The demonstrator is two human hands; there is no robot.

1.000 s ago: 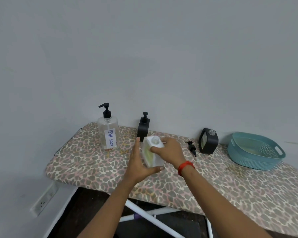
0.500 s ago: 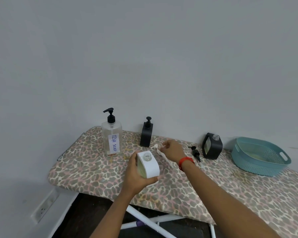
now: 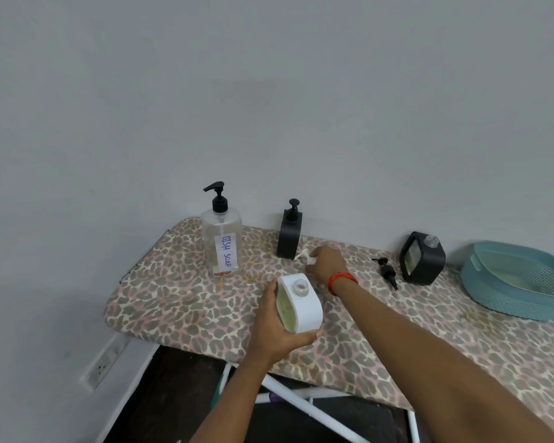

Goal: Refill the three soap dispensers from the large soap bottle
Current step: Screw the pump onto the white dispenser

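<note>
My left hand grips a white soap dispenser with its neck open and a pale green window on its side, held above the board's front. My right hand holds the white pump head low over the board, just right of a black dispenser with its pump on. A second black dispenser stands uncapped at the right, and its black pump lies beside it. The large clear bottle labelled DISH SOAP stands at the back left.
Everything sits on an ironing board with a leopard-print cover against a grey wall. A teal plastic basket rests at the far right. A wall socket is low on the left. White board legs show below.
My right hand lifted the white pump off the white dispenser and carried it back toward the board near the black dispenser. My left hand brought the white dispenser lower and nearer to me.
</note>
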